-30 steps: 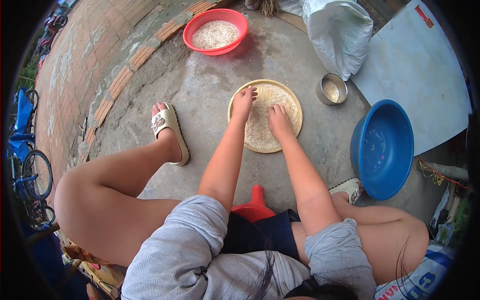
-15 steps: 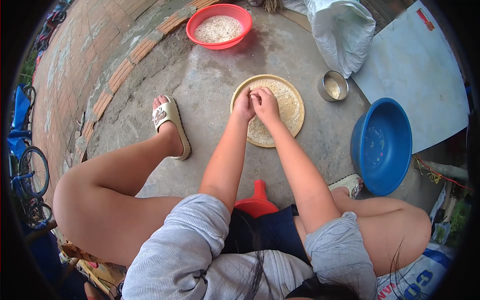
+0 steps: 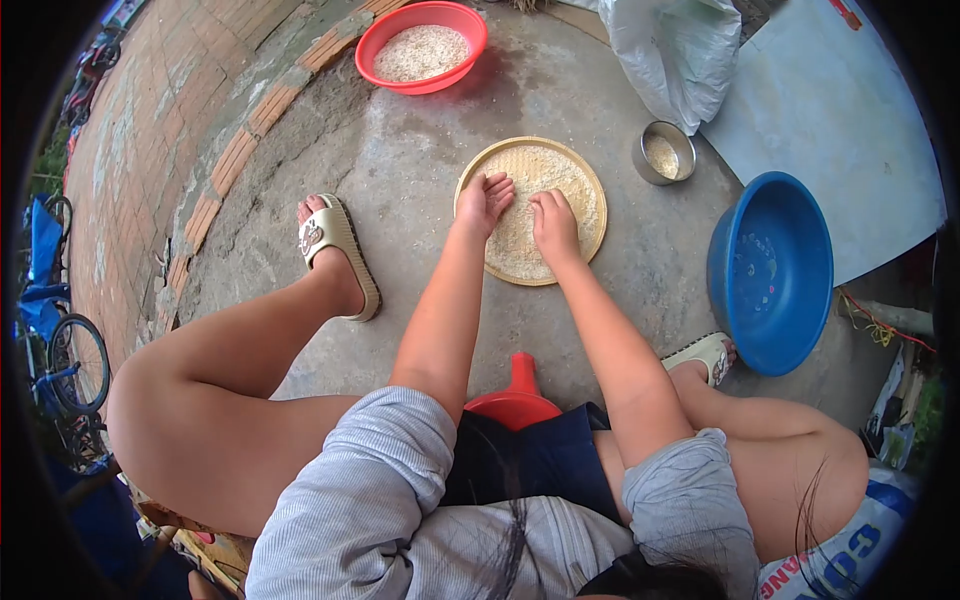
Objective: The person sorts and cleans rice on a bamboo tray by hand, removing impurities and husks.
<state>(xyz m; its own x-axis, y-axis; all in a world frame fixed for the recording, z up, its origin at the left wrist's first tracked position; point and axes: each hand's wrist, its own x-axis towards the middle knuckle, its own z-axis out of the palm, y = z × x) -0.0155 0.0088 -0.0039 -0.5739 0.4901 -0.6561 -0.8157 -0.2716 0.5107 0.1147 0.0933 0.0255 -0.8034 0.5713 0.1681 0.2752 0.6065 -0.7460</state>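
A round woven tray (image 3: 598, 232) lies on the ground in front of me, with pale grain (image 3: 535, 165) spread over it, looking like rice. Over the tray's left side my left hand (image 3: 484, 203) is open, palm turned up and fingers stretched out; whether any grains lie in the palm is too small to tell. To its right, my right hand (image 3: 554, 228) hovers above the grain with fingers curled and tips pressed together. What sits between those fingertips, if anything, does not show. The two hands are apart.
A red basin (image 3: 478, 50) of grain stands beyond the tray. On the right are a metal pot (image 3: 652, 172) with some grain, a blue basin (image 3: 770, 270), a white sack (image 3: 670, 60) and a pale board (image 3: 850, 150). Under me is a red stool (image 3: 515, 408).
My hands were together over the tray; now they have separated. The left has turned palm up with fingers spread out, and the right has moved right and slightly toward me.
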